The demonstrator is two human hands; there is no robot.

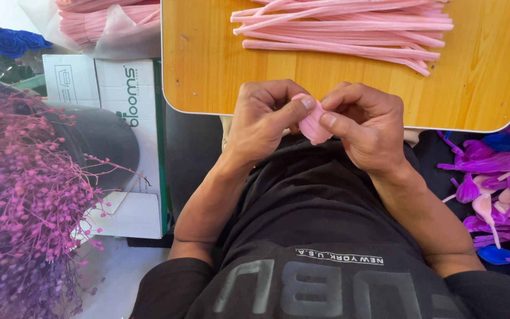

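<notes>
While both hands pinch it, left hand and right hand clamped on the pink petal, it seems light, soft, bendable; edges suit holding.

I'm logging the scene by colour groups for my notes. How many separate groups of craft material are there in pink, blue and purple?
Pink: 3, the piece pinched by left hand and right hand, namely the folded pink piece, the pink stems on the table, and the bagged pink bundle.
Blue: 1, blue roses.
Purple: 2, dried purple sprigs, purple and blue shapes.
Total: 6
</notes>
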